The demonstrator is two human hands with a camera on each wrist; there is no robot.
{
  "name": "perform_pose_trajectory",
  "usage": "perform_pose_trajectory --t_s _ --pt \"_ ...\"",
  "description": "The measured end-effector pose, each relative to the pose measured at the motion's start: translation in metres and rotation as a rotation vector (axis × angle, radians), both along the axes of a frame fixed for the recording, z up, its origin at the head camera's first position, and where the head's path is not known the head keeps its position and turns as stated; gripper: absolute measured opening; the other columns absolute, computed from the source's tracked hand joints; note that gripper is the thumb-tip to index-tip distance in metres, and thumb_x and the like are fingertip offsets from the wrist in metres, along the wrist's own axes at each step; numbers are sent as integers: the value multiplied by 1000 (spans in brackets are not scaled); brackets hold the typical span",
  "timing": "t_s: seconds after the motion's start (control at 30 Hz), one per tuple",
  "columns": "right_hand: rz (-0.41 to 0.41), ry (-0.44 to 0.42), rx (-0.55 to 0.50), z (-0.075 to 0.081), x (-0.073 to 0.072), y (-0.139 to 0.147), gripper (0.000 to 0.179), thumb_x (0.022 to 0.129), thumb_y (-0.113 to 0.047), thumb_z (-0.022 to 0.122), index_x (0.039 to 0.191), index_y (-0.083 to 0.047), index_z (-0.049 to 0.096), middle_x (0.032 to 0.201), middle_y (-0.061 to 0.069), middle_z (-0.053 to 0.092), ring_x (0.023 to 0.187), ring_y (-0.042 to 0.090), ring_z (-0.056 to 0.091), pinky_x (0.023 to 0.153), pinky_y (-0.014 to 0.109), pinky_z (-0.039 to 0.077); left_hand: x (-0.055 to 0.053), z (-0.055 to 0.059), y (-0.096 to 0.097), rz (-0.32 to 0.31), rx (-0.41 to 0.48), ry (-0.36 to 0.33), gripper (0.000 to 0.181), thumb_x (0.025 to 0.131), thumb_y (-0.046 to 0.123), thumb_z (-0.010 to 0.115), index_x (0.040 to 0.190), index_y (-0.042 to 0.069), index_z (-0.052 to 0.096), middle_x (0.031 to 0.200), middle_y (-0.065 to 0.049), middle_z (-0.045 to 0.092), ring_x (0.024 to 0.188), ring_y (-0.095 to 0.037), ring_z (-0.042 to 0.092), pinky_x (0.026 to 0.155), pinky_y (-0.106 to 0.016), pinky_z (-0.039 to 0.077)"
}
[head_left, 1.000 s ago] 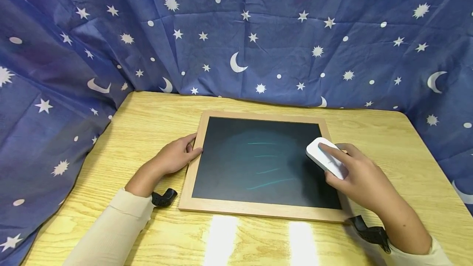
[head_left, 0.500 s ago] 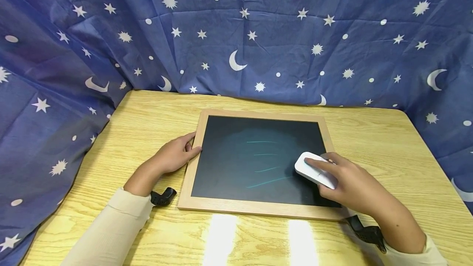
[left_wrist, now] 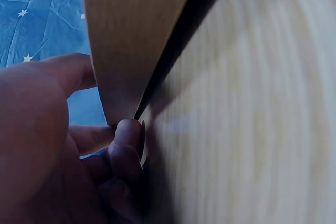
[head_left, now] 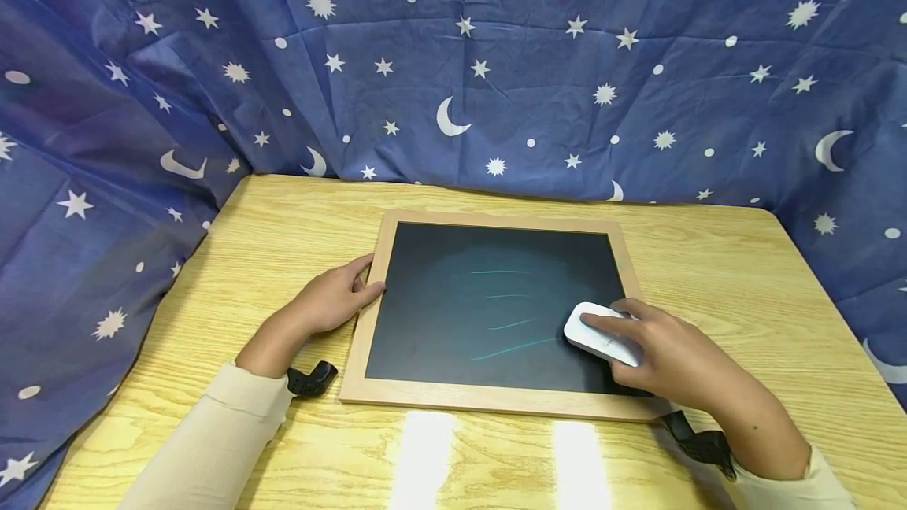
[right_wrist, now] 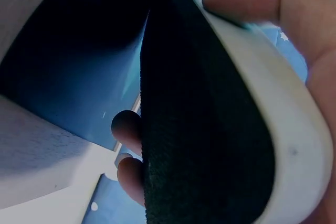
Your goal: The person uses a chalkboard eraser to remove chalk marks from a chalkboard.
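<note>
A small chalkboard (head_left: 432, 313) with a light wooden frame lies flat, bearing several thin teal lines (head_left: 506, 327). My left hand (head_left: 329, 301) grips the frame's left edge, thumb over the top and fingers at the side; in the left wrist view curled fingers (left_wrist: 126, 150) meet the frame's lower edge. On the right, my right hand (head_left: 669, 352) holds a white-backed board eraser (head_left: 602, 337), index finger stretched along its back. The eraser's front end is by the right tip of the lowest line. Its black felt (right_wrist: 199, 108) slants toward the board in the right wrist view; contact is hard to tell.
The board rests on a pale wood-grain table (head_left: 298, 211), which shows two bright reflections near the front. A blue curtain (head_left: 397, 101) with stars and moons hangs behind and at both sides. Black wrist devices (head_left: 312, 378) sit on both wrists.
My right hand has brought the eraser left and nearer the front of the board, up to the lowest line's right end. The left hand keeps its hold on the frame.
</note>
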State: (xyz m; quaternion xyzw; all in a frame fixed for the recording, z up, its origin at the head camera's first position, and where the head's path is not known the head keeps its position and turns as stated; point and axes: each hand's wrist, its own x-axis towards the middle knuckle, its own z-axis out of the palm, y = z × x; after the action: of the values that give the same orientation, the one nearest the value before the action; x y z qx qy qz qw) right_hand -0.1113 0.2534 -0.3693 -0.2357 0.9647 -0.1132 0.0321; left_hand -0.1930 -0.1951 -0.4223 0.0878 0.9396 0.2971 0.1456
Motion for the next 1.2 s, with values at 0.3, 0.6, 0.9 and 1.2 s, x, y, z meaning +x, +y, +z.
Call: perform_pose_trajectory --t_s 0.3,0.6,0.9,1.2 --pt "-8 -5 12 1 1 -5 59 78 -21 77 136 -29 65 123 14 61 90 23 60 64 33 45 1 0 -2 1 24 -1 71 101 45 54 159 13 30 84 -4 66 66 -14 61 62 -30 48" --pt "20 22 1 -1 5 -18 60 76 -18 76 134 -25 66 121 19 62 92 26 63 69 37 50 3 -2 -4 5 21 1 70 101 45 53 158 13 30 82 -4 64 64 -14 60 61 -31 48" --pt "67 65 15 -3 10 -40 59 75 -19 75 133 -24 67 120 20 63 93 30 66 71 40 52 1 -4 -1 -4 8 12 69 101 46 53 158 15 31 77 -2 62 63 -15 59 62 -31 46" --pt "86 84 81 3 13 -59 57 76 -23 76 133 -24 68 123 22 64 102 38 67 82 51 55 0 -5 -2 -2 -5 13 70 101 48 52 159 16 30 81 -3 63 65 -15 59 62 -31 46"
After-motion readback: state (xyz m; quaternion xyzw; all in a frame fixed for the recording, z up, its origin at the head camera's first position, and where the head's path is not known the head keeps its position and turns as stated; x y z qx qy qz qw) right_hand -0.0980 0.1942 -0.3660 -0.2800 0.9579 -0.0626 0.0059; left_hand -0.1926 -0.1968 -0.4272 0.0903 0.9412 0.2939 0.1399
